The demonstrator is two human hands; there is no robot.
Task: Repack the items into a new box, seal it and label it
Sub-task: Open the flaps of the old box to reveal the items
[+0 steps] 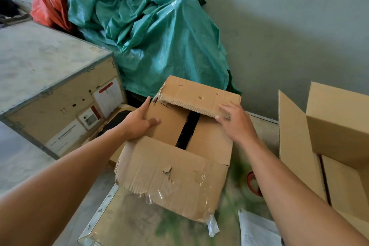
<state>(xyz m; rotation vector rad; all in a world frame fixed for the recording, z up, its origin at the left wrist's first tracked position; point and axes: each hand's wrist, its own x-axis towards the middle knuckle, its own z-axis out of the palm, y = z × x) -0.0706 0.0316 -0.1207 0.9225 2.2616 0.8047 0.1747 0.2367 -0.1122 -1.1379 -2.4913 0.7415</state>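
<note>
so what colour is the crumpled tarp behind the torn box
The tarp is teal green, clearest in the head view.

Beyond the left hand [139, 124] and the right hand [236, 124], a crumpled green tarp [151, 32] is heaped against the grey wall [289, 16], with an orange plastic sheet [50, 0] bunched at its far left side. Left of the left hand stands a wooden crate [50, 70] with metal edging, its near side bearing white labels [108, 97] with red marks. Nearer than both hands, under the forearms, lies a worn metal-rimmed top [127, 221], smeared green towards the right hand's side.
</note>
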